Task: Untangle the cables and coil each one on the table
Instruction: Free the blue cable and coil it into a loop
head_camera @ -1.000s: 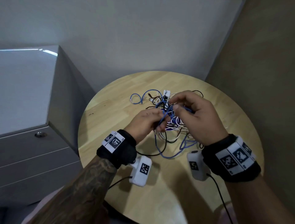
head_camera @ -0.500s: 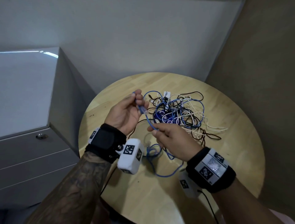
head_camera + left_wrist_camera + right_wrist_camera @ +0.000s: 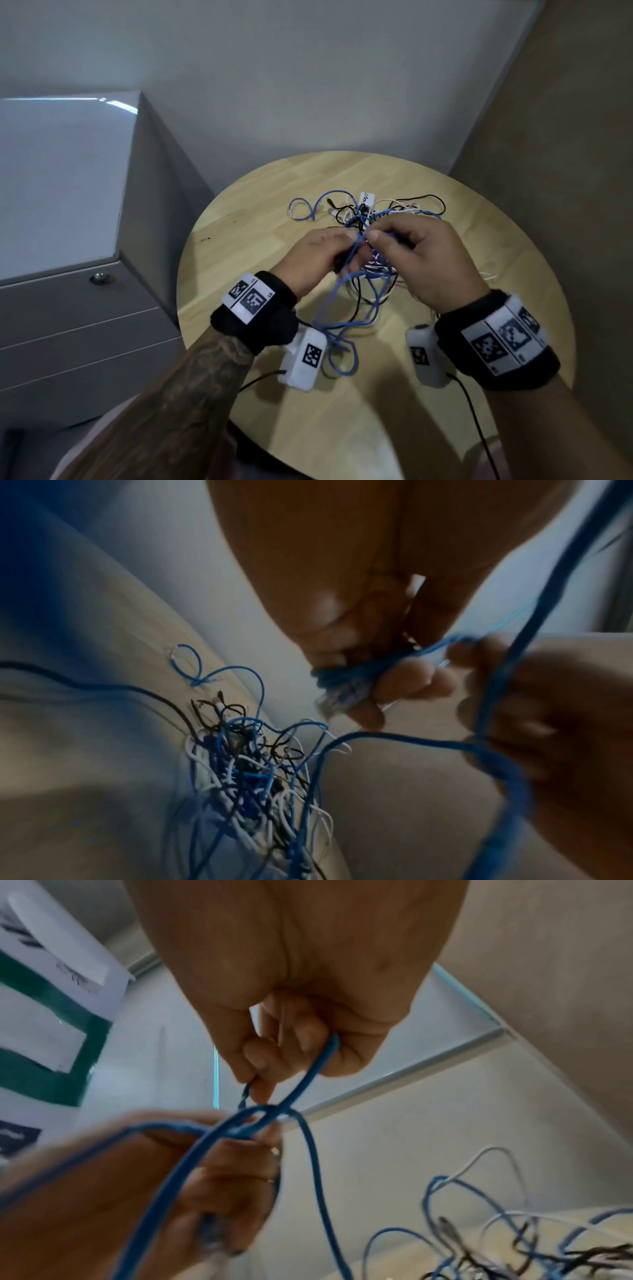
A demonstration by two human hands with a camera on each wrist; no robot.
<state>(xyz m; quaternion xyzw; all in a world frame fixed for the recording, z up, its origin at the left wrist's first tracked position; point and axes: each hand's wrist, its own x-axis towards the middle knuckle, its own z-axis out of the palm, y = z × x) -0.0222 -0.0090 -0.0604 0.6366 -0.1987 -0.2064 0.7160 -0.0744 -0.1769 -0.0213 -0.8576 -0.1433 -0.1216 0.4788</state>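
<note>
My left hand [image 3: 320,255] & right hand [image 3: 423,255] both pinch the blue cable [image 3: 346,317] above a round wood table [image 3: 428,428]. Rest of the cable tangle [image 3: 387,212] lies mid-table. Grey drawer cabinet [image 3: 78,308] on the left, pale wall [image 3: 308,85] behind, brown wall [image 3: 565,171] on the right.
</note>
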